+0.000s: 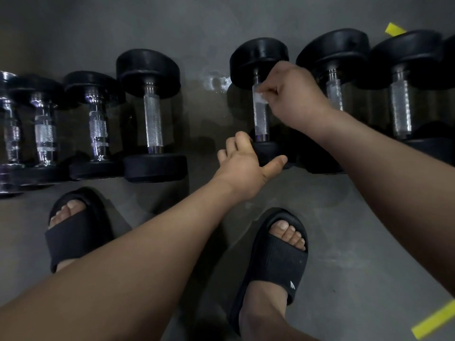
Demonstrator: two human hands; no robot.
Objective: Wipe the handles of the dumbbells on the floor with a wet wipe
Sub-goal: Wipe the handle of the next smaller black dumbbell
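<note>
Grey floor (344, 230) carries a row of dumbbells (152, 114). My right hand (295, 99) pinches the wipe (260, 97) against one handle (260, 121), near its far end. My left hand (243, 168) grips that dumbbell's near head (269, 151), steadying it (which other handles are done, I can't tell).

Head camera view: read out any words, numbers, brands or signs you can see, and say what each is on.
No readable text anywhere.
Right-foot sandal: only a small white logo mark, a shape rather than letters.
Dumbbells: no legible numbers or labels on the black ends.
Yellow tape strips: blank.
</note>
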